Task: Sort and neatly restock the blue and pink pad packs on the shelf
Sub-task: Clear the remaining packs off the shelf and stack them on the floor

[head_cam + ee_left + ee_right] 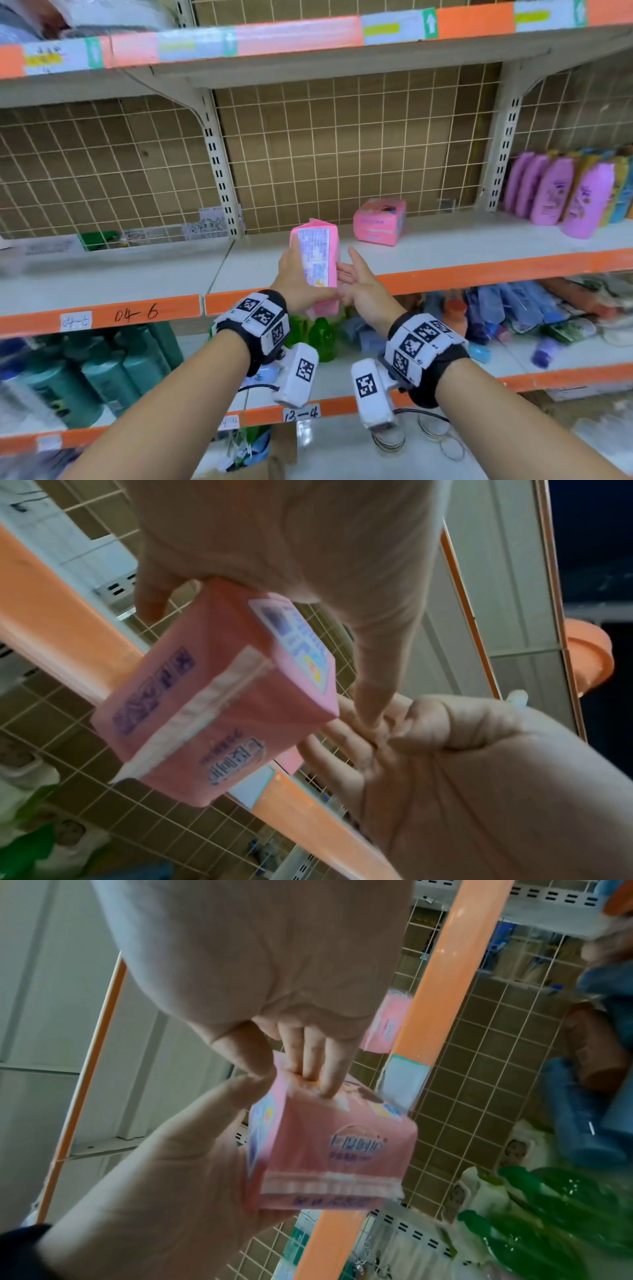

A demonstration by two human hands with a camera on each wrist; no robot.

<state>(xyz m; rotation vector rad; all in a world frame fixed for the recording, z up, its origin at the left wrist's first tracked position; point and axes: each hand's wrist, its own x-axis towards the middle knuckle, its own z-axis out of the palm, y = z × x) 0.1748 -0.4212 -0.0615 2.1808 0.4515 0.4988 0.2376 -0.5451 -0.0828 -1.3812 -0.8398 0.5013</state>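
Note:
My left hand [301,274] grips a pink pad pack [317,253] and holds it upright in front of the middle shelf [445,240], printed label toward me. My right hand [356,281] rests straight fingers against the pack's right side. In the left wrist view the pack [219,696] hangs under my left hand [291,547], and my right hand [428,750] reaches behind it. In the right wrist view my right fingers [308,1064] touch the pack's [329,1145] upper end while my left hand [171,1164] holds it. A second pink pack [380,222] lies on the shelf behind.
Purple bottles [565,195] stand at the shelf's right end. The lower shelf holds dark green bottles [102,370] on the left, a bright green bottle [322,339] in the middle, and a blurred jumble of blue packets [513,308] on the right. A wire grid backs the shelf.

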